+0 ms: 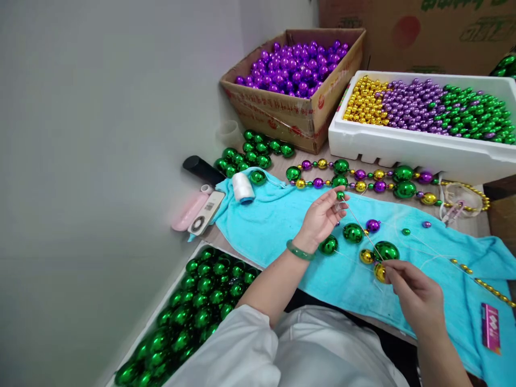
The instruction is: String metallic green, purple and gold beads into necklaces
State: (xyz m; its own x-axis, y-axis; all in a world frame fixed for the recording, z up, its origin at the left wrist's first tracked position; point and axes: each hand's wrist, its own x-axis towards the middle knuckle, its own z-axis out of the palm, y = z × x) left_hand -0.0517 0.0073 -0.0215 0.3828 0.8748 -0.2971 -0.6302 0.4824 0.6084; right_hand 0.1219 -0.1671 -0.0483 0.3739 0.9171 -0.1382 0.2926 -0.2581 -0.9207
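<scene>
White sleeve (pixel 237 349); left fingers (pixel 328 202) pinch small green bead (pixel 341 195); right fingers (pixel 399 266) pinch thin needle (pixel 360 224); turquoise towel (pixel 262 231) lies beneath.

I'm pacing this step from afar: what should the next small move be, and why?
Probably ease the small green bead along the thin needle toward the right hand. The left hand pinches that bead at the needle's upper end, while the right hand grips the lower end. Whether the tip is inside the bead is too small to tell.
</scene>
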